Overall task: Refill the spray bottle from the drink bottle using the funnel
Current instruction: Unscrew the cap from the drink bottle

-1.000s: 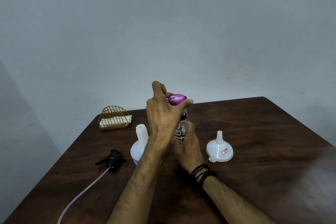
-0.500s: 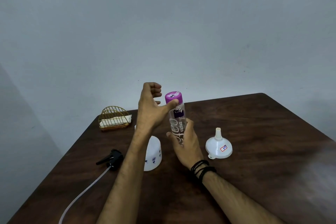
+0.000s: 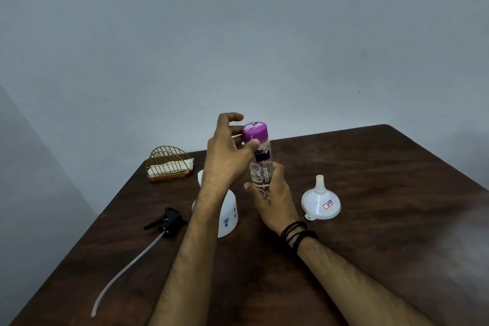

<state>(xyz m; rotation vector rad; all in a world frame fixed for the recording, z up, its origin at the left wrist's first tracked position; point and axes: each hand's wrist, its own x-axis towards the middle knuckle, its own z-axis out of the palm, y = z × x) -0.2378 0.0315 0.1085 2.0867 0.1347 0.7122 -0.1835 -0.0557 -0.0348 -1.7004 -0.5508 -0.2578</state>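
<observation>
A clear drink bottle (image 3: 262,167) with a purple cap (image 3: 254,131) stands upright mid-table, the cap on it. My right hand (image 3: 274,196) is wrapped around its lower body. My left hand (image 3: 226,152) is at the cap: the thumb presses just under its rim and the fingers curl around its far side. The white spray bottle (image 3: 228,216) stands without its head just left of the drink bottle, largely hidden by my left forearm. The white funnel (image 3: 320,201) rests wide end down, spout up, to the right.
The black spray head (image 3: 169,220) with its long clear tube (image 3: 127,270) lies on the dark wooden table (image 3: 370,167) at the left. A gold wire napkin holder (image 3: 169,167) stands at the back left corner. A grey wall rises behind the table.
My left hand turned on the cap, loosened its hold, and now has thumb and fingers around the cap again. The drink bottle stays upright in my right hand.
</observation>
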